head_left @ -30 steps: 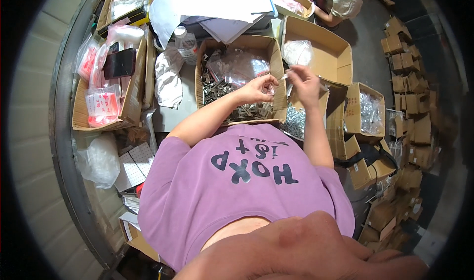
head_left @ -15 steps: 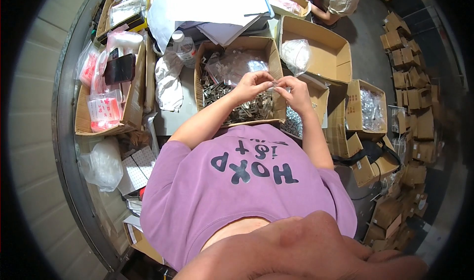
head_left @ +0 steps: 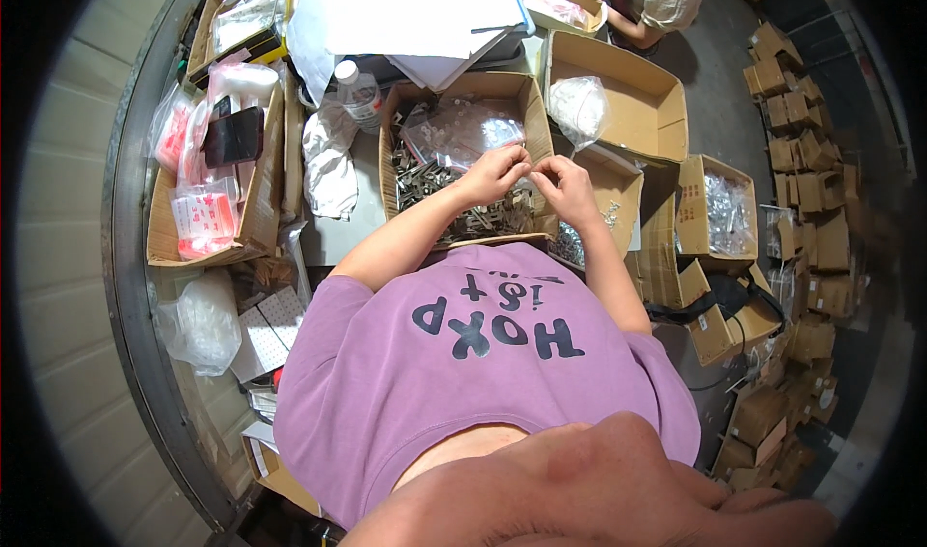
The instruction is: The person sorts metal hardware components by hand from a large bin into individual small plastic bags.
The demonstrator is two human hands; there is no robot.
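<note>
Both hands meet over the right side of a cardboard box that holds many small metal parts. My left hand is closed in a pinch, fingertips turned to the right. My right hand pinches too, its fingertips close to those of the left. Whatever sits between the fingers is too small to make out. Behind the hands, a clear plastic bag with small pale round pieces lies on the metal parts.
To the right stand an open carton with a white bag and a smaller box with small shiny pieces. A water bottle and white cloth are left. A phone rests on bags in another box. A person is far right.
Both hands have come slightly nearer to me, and the right hand has shifted a little left and down. The plastic bag in the box shows more now.
</note>
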